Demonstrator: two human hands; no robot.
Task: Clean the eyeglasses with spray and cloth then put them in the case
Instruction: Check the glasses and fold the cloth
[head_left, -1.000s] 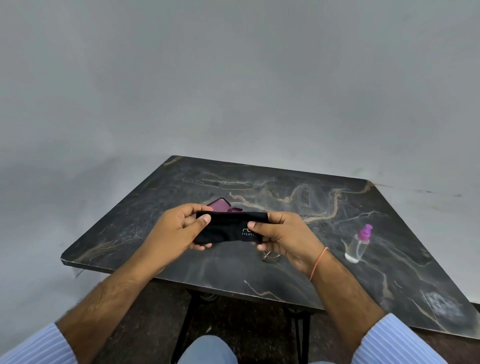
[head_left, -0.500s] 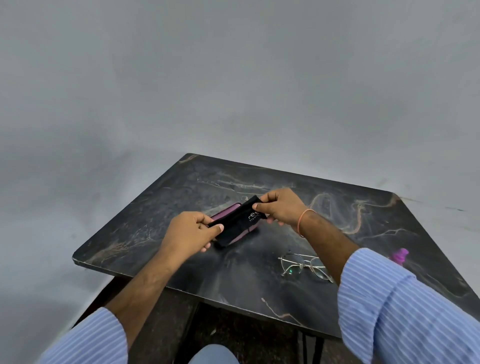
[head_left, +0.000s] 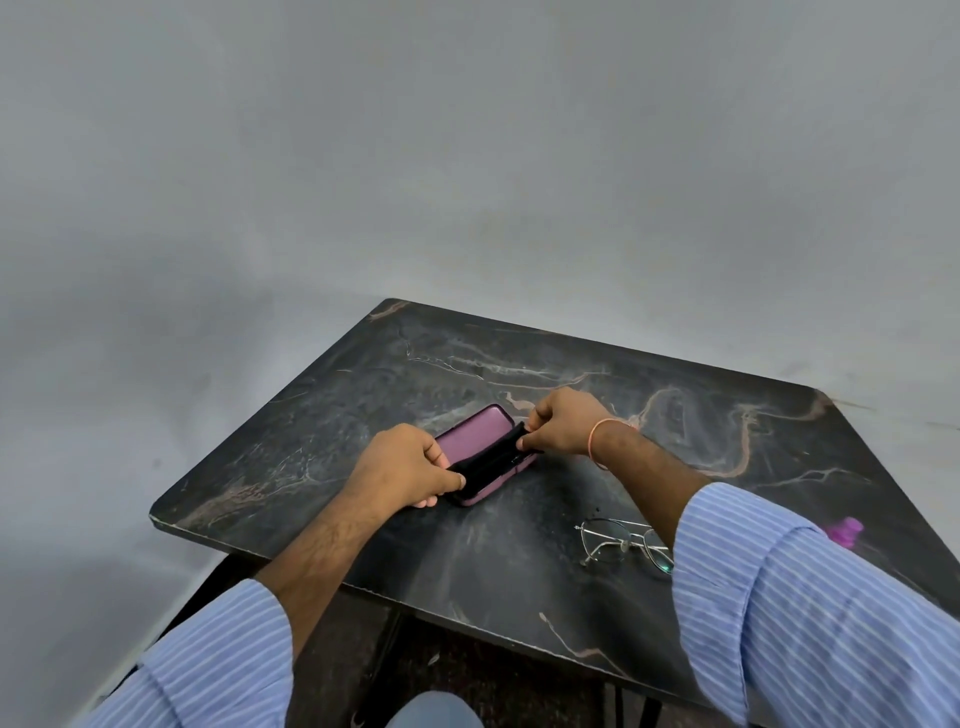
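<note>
A purple eyeglass case (head_left: 475, 435) lies open on the dark marble table (head_left: 571, 374). A folded black cloth (head_left: 488, 465) stretches across the case's near side. My left hand (head_left: 402, 470) pinches the cloth's near-left end and my right hand (head_left: 563, 423) pinches its far-right end. Thin metal-framed eyeglasses (head_left: 621, 543) lie on the table to the right of the case, partly hidden behind my right sleeve. Only the pink cap of the spray bottle (head_left: 844, 530) shows past that sleeve.
The table's near edge (head_left: 467, 618) runs diagonally below my forearms. A grey wall (head_left: 467, 156) rises behind the table. My knee (head_left: 434, 712) shows under the near edge.
Both hands carried the black cloth forward and lowered it onto the open case, where it now lies stretched narrower. The view shifted left, so my right sleeve now hides most of the spray bottle.
</note>
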